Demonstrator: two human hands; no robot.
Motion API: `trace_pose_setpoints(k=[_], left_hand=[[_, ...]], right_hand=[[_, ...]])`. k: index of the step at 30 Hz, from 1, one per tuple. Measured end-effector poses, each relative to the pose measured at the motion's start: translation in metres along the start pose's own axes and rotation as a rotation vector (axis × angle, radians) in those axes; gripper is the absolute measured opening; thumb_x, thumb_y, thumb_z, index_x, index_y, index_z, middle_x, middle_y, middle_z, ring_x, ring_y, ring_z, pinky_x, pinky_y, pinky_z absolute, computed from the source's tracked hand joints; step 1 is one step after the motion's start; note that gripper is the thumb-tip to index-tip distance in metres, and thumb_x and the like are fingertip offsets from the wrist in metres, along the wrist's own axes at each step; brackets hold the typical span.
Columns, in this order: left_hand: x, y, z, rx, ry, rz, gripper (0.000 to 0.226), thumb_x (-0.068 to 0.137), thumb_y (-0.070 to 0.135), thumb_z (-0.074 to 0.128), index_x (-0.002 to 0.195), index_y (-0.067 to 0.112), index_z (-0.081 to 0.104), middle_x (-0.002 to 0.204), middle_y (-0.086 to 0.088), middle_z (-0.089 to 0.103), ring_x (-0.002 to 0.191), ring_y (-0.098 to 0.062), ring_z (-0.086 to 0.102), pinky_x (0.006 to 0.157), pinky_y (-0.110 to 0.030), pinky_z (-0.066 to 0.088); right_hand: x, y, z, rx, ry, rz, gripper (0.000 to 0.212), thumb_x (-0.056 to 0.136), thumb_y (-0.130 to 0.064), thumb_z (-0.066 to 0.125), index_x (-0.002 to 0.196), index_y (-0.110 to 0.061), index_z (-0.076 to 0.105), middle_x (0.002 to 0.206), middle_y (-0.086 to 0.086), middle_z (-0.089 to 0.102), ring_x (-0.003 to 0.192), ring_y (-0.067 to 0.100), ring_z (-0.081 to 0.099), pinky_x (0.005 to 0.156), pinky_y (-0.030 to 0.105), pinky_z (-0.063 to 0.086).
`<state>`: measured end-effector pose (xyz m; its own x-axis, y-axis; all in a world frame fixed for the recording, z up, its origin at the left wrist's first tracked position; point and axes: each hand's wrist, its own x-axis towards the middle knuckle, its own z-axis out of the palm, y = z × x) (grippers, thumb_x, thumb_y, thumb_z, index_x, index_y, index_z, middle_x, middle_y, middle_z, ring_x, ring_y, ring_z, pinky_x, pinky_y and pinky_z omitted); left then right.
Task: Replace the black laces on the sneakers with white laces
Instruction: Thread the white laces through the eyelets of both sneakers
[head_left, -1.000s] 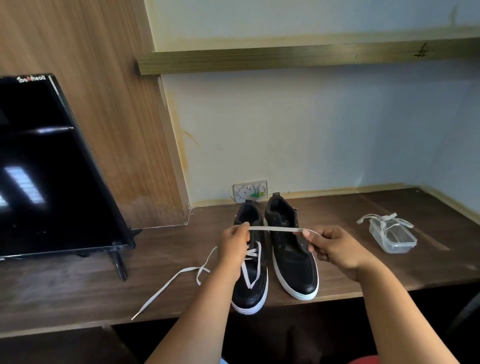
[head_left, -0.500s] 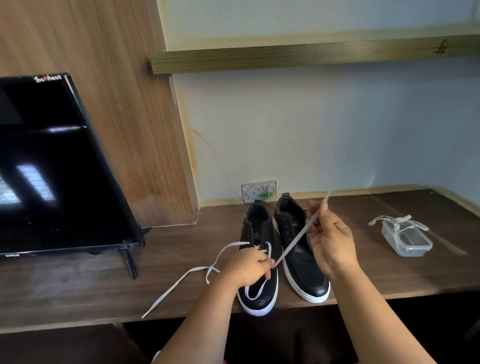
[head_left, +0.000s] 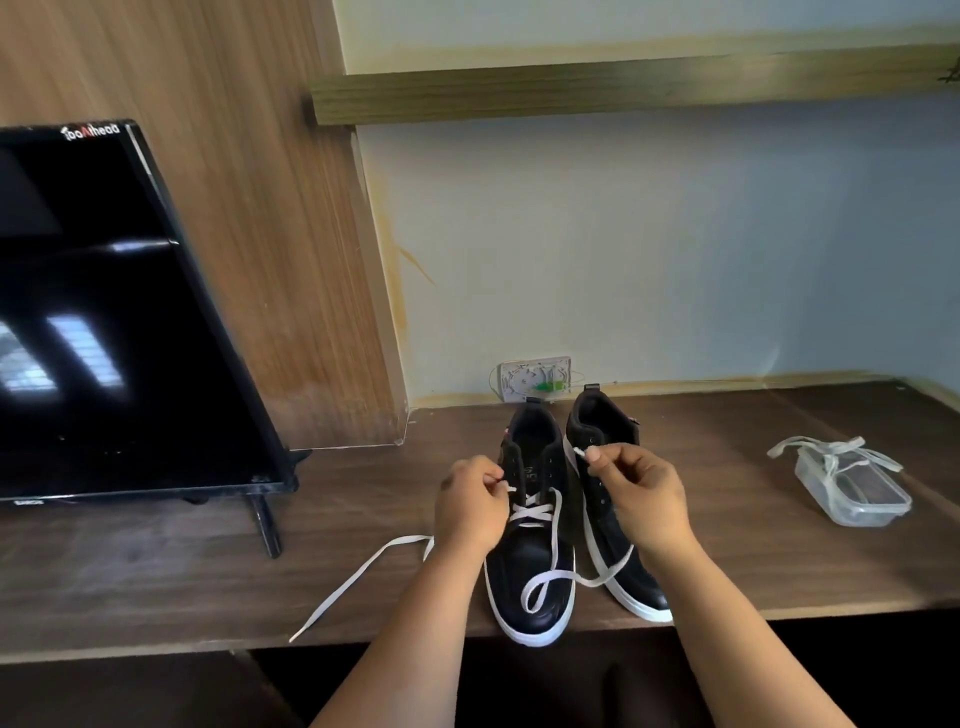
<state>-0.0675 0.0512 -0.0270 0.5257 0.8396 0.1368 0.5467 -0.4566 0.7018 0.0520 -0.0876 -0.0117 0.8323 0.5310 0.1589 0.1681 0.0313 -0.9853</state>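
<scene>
Monitor (head_left: 104, 312): dark screen, far left of the frame, standing on a thin leg on the surface (head_left: 156, 571).
Lace tail: one free run of the white lace (head_left: 363, 577) lies flat on the surface at lower left of centre, trailing out diagonally toward the front edge.
Left hand (head_left: 470, 506): at centre frame, over the left sneaker (head_left: 530, 561); fingers curled, pinching the lace at an eyelet on that shoe's left side.
Left sneaker: black with white sole, toe pointing to the bottom of the frame, heel to the wall; long axis runs near to far. One white crossing sits low on the eyelet rows; upper eyelets look unthreaded.
Right hand (head_left: 641, 499): just right of centre, above the right sneaker (head_left: 613, 519); thumb and forefinger pinch the other lace end near its tip, remaining fingers curled.
Right sneaker: beside the left one, same heading; no lace visible in its eyelets.
Lace slack: a loop drapes over the left toe cap and across to the right shoe.
Handling, judged: lace is light, flat and limp, will not push through unsupported; best pinched close to the stiff tip. Sneakers appear firm enough to stay put under a gentle pull.
Container (head_left: 857, 493): clear plastic box at right of the frame, a second white lace (head_left: 831, 449) draped over it.
</scene>
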Motion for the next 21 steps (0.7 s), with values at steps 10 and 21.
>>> trace_pose_setpoints(k=[10,21], left_hand=[[0.001,0.007,0.007,0.069,-0.011,0.07,0.036,0.081,0.045,0.068,0.109,0.023,0.06,0.106,0.009,0.057,0.096,-0.009,0.055,0.068,-0.022,0.041],[0.013,0.0,-0.001,-0.141,-0.114,-0.075,0.011,0.079,0.032,0.071,0.079,0.022,0.069,0.061,0.011,0.061,0.06,0.0,0.058,0.051,-0.014,0.037]], right_hand=[[0.019,0.01,0.032,-0.297,-0.147,-0.004,0.006,0.087,-0.017,0.07,0.084,-0.021,0.07,0.074,-0.003,0.07,0.07,0.005,0.067,0.07,0.021,0.055],[0.029,0.018,0.047,-0.324,-0.096,-0.025,0.004,0.087,-0.016,0.07,0.087,-0.019,0.073,0.077,-0.006,0.071,0.075,0.007,0.067,0.074,0.023,0.055]])
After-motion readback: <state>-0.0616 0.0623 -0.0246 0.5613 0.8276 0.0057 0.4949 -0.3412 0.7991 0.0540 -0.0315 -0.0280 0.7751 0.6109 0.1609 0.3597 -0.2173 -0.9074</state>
